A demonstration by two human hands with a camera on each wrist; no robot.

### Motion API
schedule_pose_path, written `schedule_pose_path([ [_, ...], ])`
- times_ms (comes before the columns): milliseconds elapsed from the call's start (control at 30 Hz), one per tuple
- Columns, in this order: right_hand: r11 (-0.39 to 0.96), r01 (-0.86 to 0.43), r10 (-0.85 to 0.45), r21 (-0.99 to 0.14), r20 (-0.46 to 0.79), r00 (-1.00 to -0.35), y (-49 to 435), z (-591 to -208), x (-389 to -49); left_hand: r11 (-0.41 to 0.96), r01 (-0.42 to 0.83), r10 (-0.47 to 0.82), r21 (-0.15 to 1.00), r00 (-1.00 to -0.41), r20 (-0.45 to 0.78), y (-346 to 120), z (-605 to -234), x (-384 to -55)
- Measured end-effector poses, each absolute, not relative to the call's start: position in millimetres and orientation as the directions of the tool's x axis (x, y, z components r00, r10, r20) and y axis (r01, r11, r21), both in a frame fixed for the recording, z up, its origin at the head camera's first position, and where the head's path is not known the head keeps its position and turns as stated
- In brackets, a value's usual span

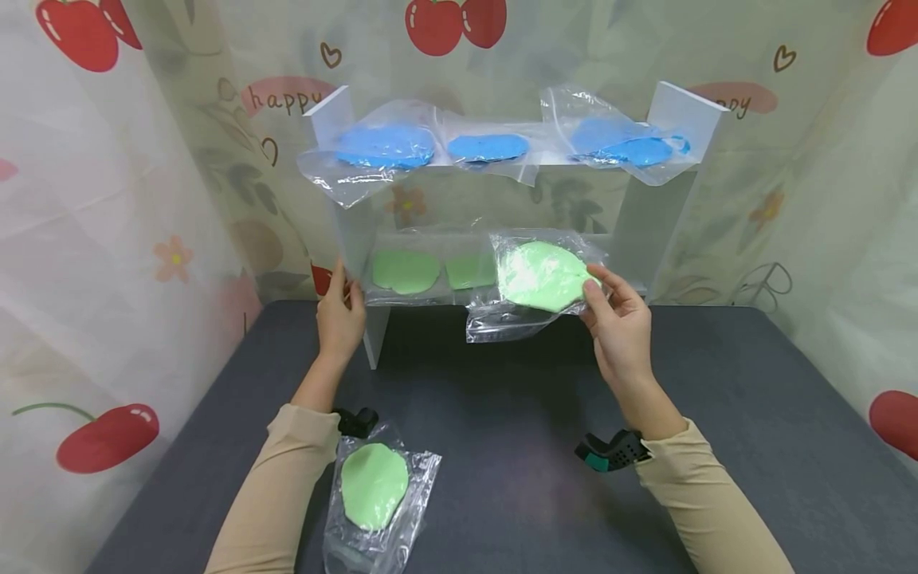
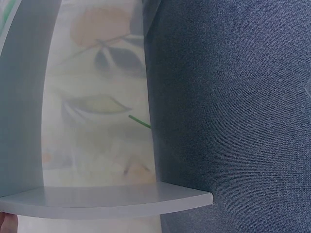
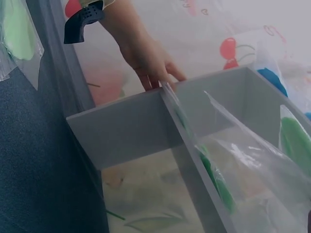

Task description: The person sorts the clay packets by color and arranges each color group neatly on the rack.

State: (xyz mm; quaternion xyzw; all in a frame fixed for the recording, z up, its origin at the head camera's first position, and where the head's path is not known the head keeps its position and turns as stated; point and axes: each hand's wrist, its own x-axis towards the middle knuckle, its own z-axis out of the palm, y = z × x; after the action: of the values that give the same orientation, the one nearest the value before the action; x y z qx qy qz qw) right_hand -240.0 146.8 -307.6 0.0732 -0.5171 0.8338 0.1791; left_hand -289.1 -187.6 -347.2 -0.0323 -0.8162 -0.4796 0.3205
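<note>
My right hand (image 1: 622, 327) pinches the right edge of a clear plastic bag (image 1: 495, 325) with a flat light-green piece (image 1: 543, 275) inside. It holds the bag in front of the lower board of a white two-tier shelf (image 1: 378, 339). My left hand (image 1: 340, 323) touches the outer face of the shelf's left side panel; the right wrist view also shows this left hand (image 3: 146, 58) there. On the lower board, two bagged green pieces (image 1: 406, 271) stand side by side, the right one partly hidden by the held bag. The left wrist view catches only a fingertip.
Bagged blue pieces (image 1: 489, 147) lie along the upper board. Another bagged green piece (image 1: 374, 486) lies on the dark tabletop (image 1: 502, 446) beside my left forearm. Printed curtains (image 1: 459, 72) surround the table at the back and sides.
</note>
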Motion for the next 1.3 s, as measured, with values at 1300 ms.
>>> schedule_pose_path([
  [1300,-0.085,-0.455,0.437,-0.886,0.378,-0.816,124,-330,-277,0.545,0.376,-0.245,0.750,-0.784,0.571,-187,-347,-288],
])
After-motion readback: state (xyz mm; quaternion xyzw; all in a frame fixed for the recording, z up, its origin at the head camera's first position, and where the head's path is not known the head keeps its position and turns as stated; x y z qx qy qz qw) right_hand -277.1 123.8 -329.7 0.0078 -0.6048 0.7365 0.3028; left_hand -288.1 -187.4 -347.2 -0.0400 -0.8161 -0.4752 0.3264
